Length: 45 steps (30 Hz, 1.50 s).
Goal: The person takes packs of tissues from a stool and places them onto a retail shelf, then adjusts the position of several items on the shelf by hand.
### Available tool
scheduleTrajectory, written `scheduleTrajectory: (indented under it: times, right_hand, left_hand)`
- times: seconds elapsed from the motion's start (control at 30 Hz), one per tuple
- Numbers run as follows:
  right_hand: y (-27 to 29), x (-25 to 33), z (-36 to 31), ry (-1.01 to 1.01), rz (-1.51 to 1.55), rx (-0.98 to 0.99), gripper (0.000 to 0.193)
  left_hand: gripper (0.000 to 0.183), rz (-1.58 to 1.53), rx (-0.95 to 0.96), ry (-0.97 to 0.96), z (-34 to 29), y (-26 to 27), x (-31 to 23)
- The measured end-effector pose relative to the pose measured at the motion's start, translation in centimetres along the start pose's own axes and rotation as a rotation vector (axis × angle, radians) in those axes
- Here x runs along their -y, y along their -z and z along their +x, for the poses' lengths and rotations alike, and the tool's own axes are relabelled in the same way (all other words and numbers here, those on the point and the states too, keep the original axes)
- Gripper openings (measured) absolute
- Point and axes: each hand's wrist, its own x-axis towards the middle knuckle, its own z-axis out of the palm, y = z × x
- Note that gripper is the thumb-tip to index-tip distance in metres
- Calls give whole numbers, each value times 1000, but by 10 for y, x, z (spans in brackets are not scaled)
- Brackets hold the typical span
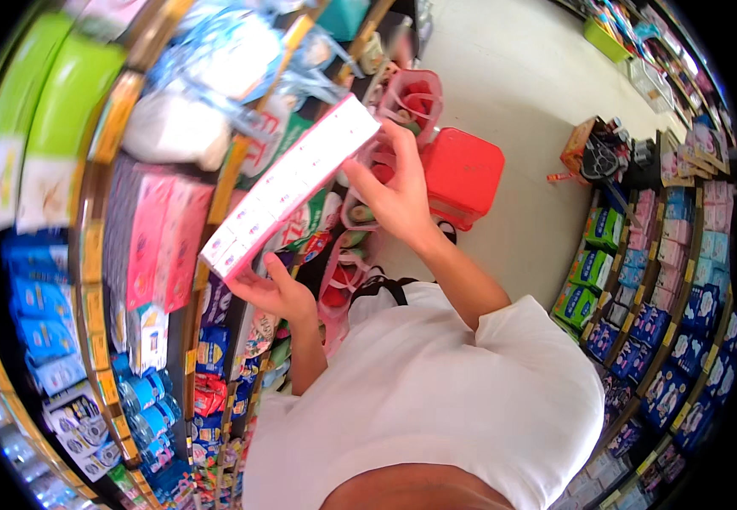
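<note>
White shirt [445, 382] nearest, left fingers [254, 289] and right fingers [405, 146] pinch a box [288, 194] beside crowded shelves [91, 285], seemingly smooth pale floor [504, 64] beyond.

Long pack [292, 187]: white face, rows of small pinkish marks, pink edge. Shirt [453, 391]: plain white. Boxy floor item [468, 170]: red. Shelf boxes [164, 242]: pink. Tall packs [73, 110]: lime green, white.

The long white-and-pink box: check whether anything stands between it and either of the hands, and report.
Nothing visible does. The left hand holds the long white-and-pink box directly near its lower-left end, and the right hand near its upper-right end.
</note>
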Motion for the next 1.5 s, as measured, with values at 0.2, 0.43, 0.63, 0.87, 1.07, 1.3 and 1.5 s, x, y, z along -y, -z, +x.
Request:
scheduleTrajectory:
  times: [0.2, 0.43, 0.63, 0.87, 1.07, 1.3, 1.5]
  right_hand:
    - [149, -46, 29, -179, -262, -240, 61]
    - [260, -141, 9, -497, -364, -424, 64]
    - [311, -227, -9, -811, -406, -366, 64]
    - [350, -345, -9, -996, -509, -245, 57]
    - [361, -448, 4, -997, -557, -178, 52]
    - [360, -493, 34, -1062, -445, -216, 52]
    - [359, -515, 19, -1024, -636, -303, 55]
  left_hand:
    - [56, -10, 440, 179, -44, -135, 19]
    - [56, 224, 785, 329, -100, -274, 61]
    - [42, 361, 1026, 383, -144, -328, 138]
    - [45, 476, 1152, 519, -191, -371, 280]
    - [46, 391, 1256, 596, -207, -432, 359]
    - [63, 578, 1290, 389, -224, -457, 414]
    - [65, 587, 1242, 346, -223, -464, 414]
